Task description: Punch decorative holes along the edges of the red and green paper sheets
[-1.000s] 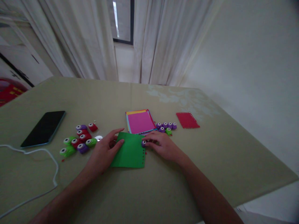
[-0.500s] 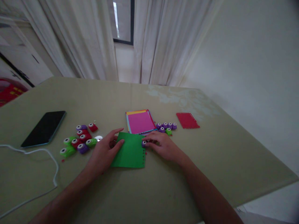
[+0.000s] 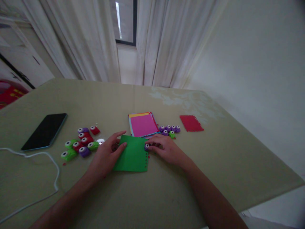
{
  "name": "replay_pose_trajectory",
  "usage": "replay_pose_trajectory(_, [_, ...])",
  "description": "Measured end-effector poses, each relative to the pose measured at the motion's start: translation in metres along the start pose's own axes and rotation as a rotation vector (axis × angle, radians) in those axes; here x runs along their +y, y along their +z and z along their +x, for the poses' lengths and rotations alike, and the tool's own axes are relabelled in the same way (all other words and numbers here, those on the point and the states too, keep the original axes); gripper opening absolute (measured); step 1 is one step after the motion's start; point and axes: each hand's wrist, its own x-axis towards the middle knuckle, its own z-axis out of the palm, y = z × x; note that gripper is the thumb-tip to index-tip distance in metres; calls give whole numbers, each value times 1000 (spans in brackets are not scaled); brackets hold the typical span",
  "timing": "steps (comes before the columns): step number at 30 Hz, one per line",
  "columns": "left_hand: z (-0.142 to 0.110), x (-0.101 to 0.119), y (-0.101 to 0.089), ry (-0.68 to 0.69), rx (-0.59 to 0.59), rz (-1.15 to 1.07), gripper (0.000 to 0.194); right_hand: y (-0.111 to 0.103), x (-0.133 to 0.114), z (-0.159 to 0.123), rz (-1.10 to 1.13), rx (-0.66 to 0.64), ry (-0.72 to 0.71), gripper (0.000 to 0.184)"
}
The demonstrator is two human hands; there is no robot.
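Note:
My left hand [image 3: 107, 155] holds a square of green paper [image 3: 133, 156] by its left side, the thumb lying on top and the other fingers partly hidden. A row of small punched holes runs down the paper's right edge. At that edge, my right hand [image 3: 165, 148] pinches a small purple craft hole punch [image 3: 147, 147] between thumb and fingers. Part of the punch is covered by the fingertips. Small red paper bits lie beside the edge. Behind the right hand stand several purple punches [image 3: 168, 128] and a green punch [image 3: 172, 134].
Left of my left hand sits a cluster of red, green and purple punches [image 3: 85, 140]. A stack of coloured paper [image 3: 143, 125] lies behind the green sheet. Red paper with punched edges [image 3: 191, 123] is farther right. A black tablet [image 3: 46, 132] and white cable [image 3: 57, 178] lie left.

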Motion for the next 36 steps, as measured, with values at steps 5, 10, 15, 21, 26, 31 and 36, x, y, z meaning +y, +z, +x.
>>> replay_pose_trajectory(5, [1,-3,0,-2,-5,-4,64,0,1,0,10,2,0,19])
replay_pose_trajectory(10, [1,-5,1,-4,-11,-35,63,1,2,1,6,-6,-11,18])
replay_pose_trajectory(15, [1,-3,0,4,-7,-17,62,0,-1,0,51,5,42,20])
replay_pose_trajectory(21, [2,-5,0,23,-12,36,61,-8,-5,0,182,87,306,23])
replay_pose_trajectory(26, [3,-4,-1,39,-33,28,65,-8,-10,12,219,-96,491,24])
replay_pose_trajectory(31, [2,-4,0,45,-50,11,68,-15,-19,24,198,-167,568,19])
replay_pose_trajectory(36, [3,-7,2,77,-57,-33,65,-23,-20,29,169,-213,581,24])
